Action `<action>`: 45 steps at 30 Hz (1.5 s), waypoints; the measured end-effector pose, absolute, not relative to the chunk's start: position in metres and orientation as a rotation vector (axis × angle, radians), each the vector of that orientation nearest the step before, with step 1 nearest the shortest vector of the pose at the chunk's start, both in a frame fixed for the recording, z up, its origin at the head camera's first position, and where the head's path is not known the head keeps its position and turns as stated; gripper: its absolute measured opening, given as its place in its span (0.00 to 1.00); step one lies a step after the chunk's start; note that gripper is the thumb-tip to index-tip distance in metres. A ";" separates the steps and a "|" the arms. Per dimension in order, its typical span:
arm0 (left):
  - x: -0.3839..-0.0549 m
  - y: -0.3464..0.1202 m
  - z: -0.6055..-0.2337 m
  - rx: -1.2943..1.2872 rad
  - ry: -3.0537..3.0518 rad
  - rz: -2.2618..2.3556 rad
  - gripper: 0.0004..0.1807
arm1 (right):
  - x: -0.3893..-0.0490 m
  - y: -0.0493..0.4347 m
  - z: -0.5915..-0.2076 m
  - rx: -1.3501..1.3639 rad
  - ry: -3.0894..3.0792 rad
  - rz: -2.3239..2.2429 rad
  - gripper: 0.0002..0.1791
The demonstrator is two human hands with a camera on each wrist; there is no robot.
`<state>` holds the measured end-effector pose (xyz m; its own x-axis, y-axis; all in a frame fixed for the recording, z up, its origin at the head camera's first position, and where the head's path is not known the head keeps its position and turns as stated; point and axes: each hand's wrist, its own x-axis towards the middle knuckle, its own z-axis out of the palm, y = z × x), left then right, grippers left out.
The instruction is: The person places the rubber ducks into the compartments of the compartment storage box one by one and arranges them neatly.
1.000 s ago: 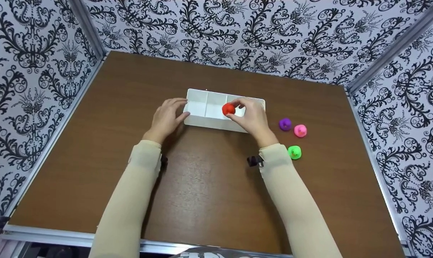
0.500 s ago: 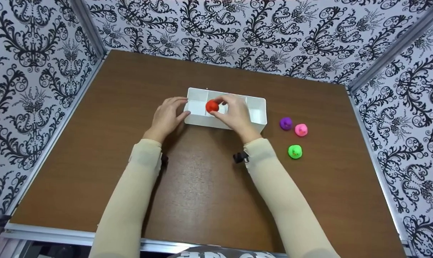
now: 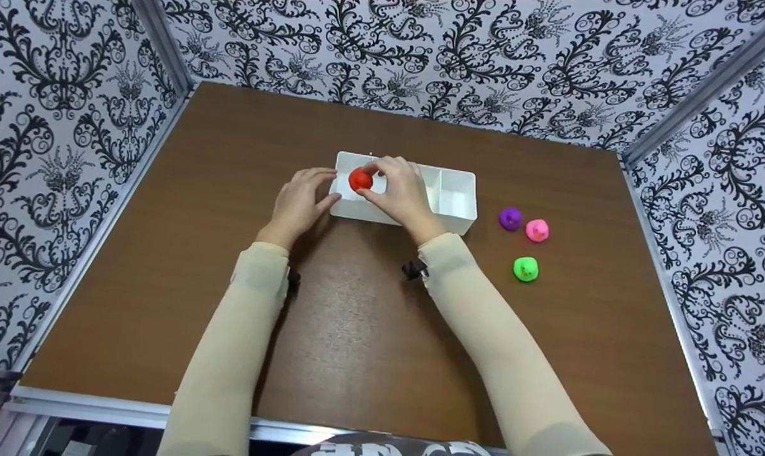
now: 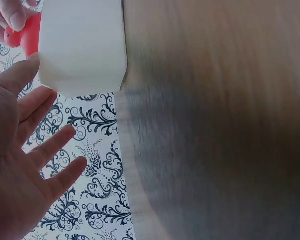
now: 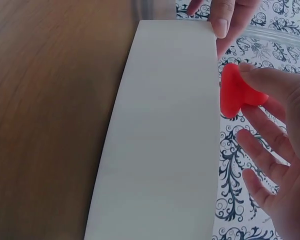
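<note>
A long white divided box [image 3: 456,194] lies across the table. My right hand [image 3: 403,190] pinches a red rubber duck [image 3: 360,180] between thumb and fingers, over the box's leftmost part. In the right wrist view the red duck [image 5: 234,91] is above the box's rim, its other fingers spread below. The left hand [image 3: 298,201] is at the box's left end, with thumb and fingertips at its corners. Those left-hand fingers [image 4: 65,177] look straight and spread in the left wrist view. The bottoms of the left compartments are partly hidden by the right hand.
To the right of the box sit a purple duck [image 3: 510,218], a pink duck [image 3: 537,230] and, nearer, a green duck [image 3: 525,269]. Patterned walls [image 3: 477,57] enclose the brown table [image 3: 357,342] at the back and sides. A metal rail [image 3: 91,403] runs along its front edge.
My right hand has carried the red duck leftward along the box, from its right half to the left end. The left hand has stayed at the box's left end.
</note>
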<state>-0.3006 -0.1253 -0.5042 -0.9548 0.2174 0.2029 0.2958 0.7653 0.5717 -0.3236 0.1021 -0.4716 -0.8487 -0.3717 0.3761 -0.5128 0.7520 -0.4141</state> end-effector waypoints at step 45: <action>-0.303 -0.126 -0.507 -0.417 -2.809 -0.957 0.27 | -0.370 0.073 -0.488 0.824 -2.906 0.441 0.19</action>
